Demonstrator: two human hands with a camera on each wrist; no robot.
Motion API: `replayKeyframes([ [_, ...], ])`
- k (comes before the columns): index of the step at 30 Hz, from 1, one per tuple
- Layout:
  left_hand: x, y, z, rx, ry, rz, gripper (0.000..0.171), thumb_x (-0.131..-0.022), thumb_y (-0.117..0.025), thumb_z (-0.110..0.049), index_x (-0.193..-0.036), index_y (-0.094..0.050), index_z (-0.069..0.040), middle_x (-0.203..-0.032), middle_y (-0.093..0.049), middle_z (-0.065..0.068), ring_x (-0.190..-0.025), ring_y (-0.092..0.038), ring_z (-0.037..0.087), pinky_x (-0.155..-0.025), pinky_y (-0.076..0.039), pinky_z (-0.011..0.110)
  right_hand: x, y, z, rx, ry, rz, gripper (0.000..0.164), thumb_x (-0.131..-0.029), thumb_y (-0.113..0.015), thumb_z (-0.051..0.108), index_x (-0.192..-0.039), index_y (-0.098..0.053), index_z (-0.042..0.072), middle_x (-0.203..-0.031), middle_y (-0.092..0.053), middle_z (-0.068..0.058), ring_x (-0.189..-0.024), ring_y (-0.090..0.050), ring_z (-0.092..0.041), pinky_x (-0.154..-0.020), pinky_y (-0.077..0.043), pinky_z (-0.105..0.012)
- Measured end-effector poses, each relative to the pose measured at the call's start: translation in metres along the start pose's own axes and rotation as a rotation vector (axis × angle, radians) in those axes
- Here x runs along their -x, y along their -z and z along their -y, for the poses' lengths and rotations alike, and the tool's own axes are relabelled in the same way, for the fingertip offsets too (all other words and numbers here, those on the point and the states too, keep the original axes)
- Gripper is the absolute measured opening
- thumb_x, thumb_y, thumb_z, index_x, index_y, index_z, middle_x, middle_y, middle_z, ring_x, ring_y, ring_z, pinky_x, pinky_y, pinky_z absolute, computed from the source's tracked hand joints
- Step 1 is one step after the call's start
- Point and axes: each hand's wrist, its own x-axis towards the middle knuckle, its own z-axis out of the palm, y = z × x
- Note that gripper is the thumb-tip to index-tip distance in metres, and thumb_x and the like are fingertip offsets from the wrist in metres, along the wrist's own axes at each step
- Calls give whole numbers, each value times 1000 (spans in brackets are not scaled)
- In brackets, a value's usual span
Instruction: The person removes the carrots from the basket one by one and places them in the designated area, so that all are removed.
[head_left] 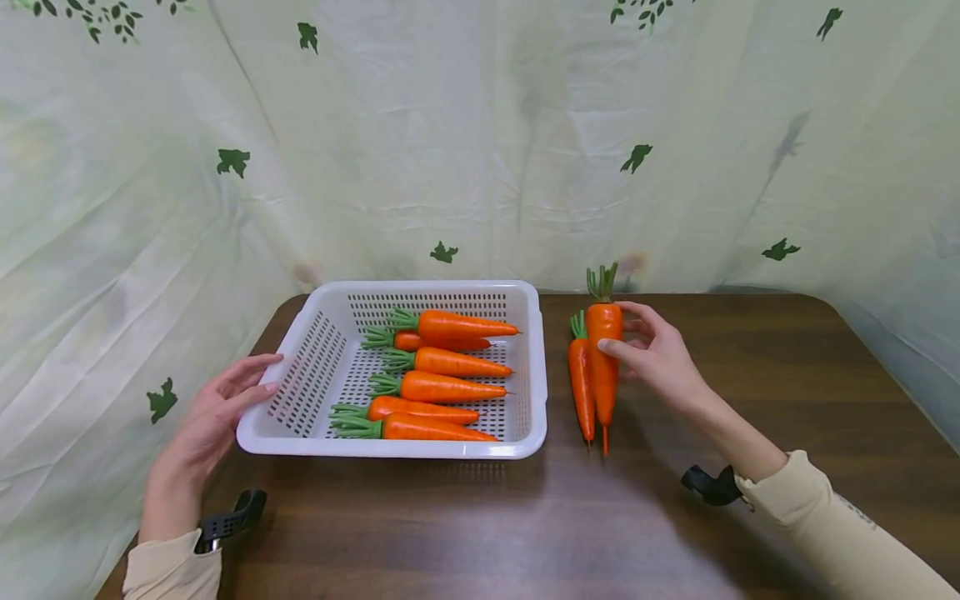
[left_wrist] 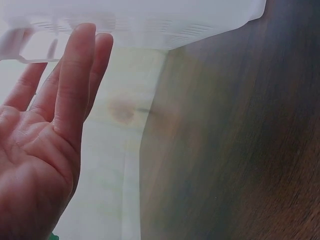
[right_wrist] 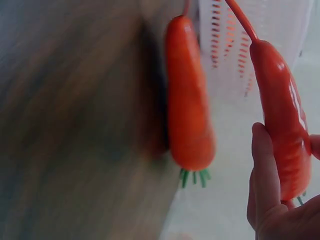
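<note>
In the head view, my right hand (head_left: 660,358) pinches an orange carrot (head_left: 604,346) with a short green top between thumb and fingers. The same held carrot (right_wrist: 282,115) hangs close to the camera in the right wrist view. Just left of it, a second carrot (head_left: 581,385) lies on the table, its thin root tip toward me. At the left end of a white plastic basket (head_left: 390,450), my left hand (head_left: 206,417) touches the rim with fairly straight fingers (left_wrist: 75,75). Inside the basket, several carrots (head_left: 455,387) lie in a stack of rows, green tops to the left.
The brown wooden table (head_left: 480,525) runs under everything, its far edge against a pale curtain (head_left: 450,150) printed with green leaves. Black straps with small devices (head_left: 232,521) sit at both wrists.
</note>
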Motion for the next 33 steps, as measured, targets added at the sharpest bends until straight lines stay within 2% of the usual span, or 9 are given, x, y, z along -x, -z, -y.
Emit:
replayKeyframes([
  [8,0,-1,-1,20,-3,4,48,-99,-59,-19,-145,-47,-22,-144,-40,3,-113,-56,11,-84,-54,33,1,11,-15,45,-40,4,65,-93,-69,21,-148,-36,8,-132,-49,-25,-96,-62,-31,-70,-58,-51],
  [13,0,-1,-1,10,-11,1,48,-99,-59,-19,-145,-47,-21,-143,-40,3,-114,-55,10,-85,-53,30,0,14,-24,76,-61,-3,66,-92,-70,22,-147,-37,6,-126,-52,-26,-90,-64,-25,-68,-58,-53],
  [23,0,-1,0,16,-20,-2,47,-99,-59,-18,-145,-48,-21,-142,-42,1,-113,-57,9,-84,-54,31,-2,18,-38,46,-128,50,68,-94,-67,17,-148,-31,-2,-128,-49,-34,-88,-68,-29,-65,-59,-47],
  [33,1,-1,-1,-13,-20,-10,48,-98,-60,-19,-145,-48,-20,-139,-47,-4,-114,-56,8,-85,-52,27,-5,19,-44,86,-186,103,69,-95,-65,17,-148,-27,-6,-126,-49,-34,-87,-68,-28,-69,-59,-43],
])
